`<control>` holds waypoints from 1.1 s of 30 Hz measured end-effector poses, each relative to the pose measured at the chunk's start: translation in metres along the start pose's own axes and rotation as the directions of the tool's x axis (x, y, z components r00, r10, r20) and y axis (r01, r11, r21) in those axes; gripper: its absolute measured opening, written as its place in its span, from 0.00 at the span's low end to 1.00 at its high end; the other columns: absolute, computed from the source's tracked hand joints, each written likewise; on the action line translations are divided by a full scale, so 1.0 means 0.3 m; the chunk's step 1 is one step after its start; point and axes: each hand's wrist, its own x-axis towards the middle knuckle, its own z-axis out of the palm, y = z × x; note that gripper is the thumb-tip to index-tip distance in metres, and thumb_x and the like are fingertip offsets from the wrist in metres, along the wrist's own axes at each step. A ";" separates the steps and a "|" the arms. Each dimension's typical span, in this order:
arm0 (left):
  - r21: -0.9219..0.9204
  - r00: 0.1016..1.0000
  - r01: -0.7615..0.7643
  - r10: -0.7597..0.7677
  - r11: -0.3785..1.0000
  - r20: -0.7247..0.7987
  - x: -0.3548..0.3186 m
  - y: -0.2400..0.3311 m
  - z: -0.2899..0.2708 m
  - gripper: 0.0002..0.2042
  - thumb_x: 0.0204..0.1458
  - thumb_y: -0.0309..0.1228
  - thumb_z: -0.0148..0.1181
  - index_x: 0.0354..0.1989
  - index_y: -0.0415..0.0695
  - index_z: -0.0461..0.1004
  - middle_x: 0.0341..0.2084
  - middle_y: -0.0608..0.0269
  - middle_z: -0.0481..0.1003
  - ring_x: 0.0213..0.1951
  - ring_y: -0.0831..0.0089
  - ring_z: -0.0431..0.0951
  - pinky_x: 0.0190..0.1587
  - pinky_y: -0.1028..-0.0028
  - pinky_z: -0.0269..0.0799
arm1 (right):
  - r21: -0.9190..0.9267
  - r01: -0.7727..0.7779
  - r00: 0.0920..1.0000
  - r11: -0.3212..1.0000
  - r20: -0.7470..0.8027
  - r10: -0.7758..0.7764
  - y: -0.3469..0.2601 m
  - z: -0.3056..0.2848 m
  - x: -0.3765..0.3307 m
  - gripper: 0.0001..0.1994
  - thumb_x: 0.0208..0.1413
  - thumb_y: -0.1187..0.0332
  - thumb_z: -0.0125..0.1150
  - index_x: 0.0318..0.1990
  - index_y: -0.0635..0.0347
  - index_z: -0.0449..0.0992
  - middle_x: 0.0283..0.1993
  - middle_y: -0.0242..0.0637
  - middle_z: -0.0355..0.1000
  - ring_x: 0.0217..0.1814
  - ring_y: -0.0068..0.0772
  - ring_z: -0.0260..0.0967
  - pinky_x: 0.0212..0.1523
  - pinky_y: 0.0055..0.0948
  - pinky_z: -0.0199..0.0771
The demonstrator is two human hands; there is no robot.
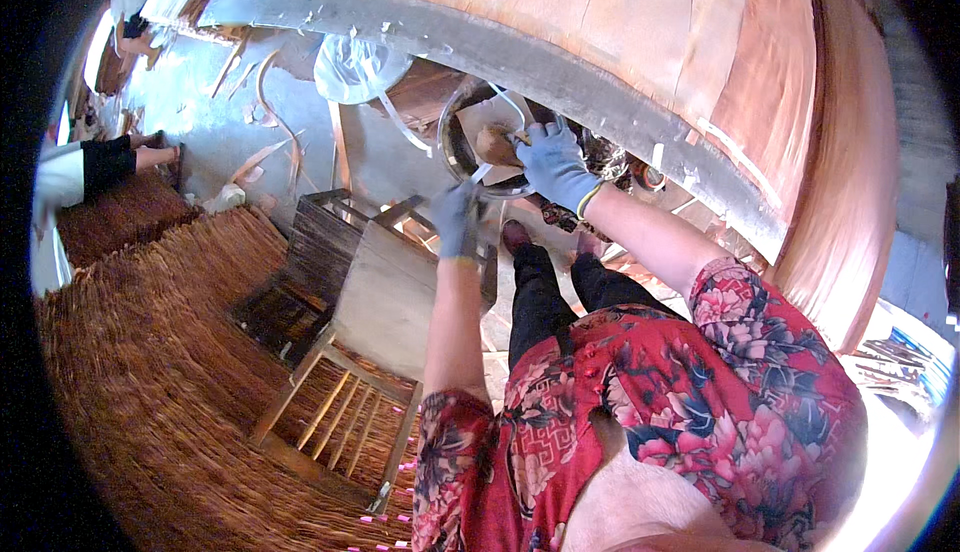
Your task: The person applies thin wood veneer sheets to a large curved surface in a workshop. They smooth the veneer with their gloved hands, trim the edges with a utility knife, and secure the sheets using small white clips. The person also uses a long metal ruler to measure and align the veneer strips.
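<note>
My right hand [560, 164], in a grey-blue glove, is over a round dark-rimmed basin [447, 157]. Its fingers are closed at the edge of a brown rounded object [496, 144], whose kind I cannot make out. Under that object lies a pale flat piece [484, 117] inside the basin. My left hand [457, 220], gloved too, is just left of the basin's near rim and smeared by motion. A short white strip [482, 172] shows beside its fingertips; whether the hand holds it is unclear. A thin white strand [508, 98] curves down toward my right hand.
A long bench with a grey edge [480, 52] bears thin wood sheets [610, 12]. Left of the basin is a plastic-covered round thing [362, 67]. A wooden chair [385, 302] stands at my left, by large veneer stacks [150, 372]. Two people are at the far left.
</note>
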 end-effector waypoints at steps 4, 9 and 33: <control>-0.094 0.967 0.035 -0.058 0.995 -0.249 -0.334 0.053 -0.363 0.08 0.45 0.28 0.55 0.22 0.34 0.72 0.16 0.61 0.70 0.15 0.72 0.72 0.17 0.75 0.70 | -0.025 -0.019 0.993 0.999 0.116 0.022 -0.005 0.030 0.005 0.11 0.51 0.65 0.46 0.35 0.49 0.77 0.45 0.43 0.67 0.47 0.45 0.62 0.49 0.46 0.57; 0.219 0.803 0.079 0.069 0.972 -0.593 -0.684 0.100 -0.652 0.08 0.46 0.28 0.53 0.23 0.35 0.72 0.09 0.61 0.68 0.12 0.77 0.68 0.13 0.79 0.63 | 0.020 -0.030 0.954 0.999 0.298 0.022 -0.012 -0.056 0.018 0.17 0.42 0.59 0.57 0.42 0.52 0.73 0.50 0.48 0.62 0.52 0.51 0.59 0.52 0.47 0.56; 0.688 0.895 -0.421 0.148 0.591 0.421 -1.019 0.140 0.297 0.10 0.47 0.36 0.51 0.27 0.46 0.77 0.15 0.61 0.74 0.18 0.67 0.77 0.27 0.68 0.71 | 0.919 -0.221 0.841 0.328 0.350 -0.413 0.485 -0.408 -0.932 0.10 0.48 0.68 0.55 0.37 0.60 0.77 0.30 0.30 0.75 0.30 0.20 0.67 0.34 0.25 0.68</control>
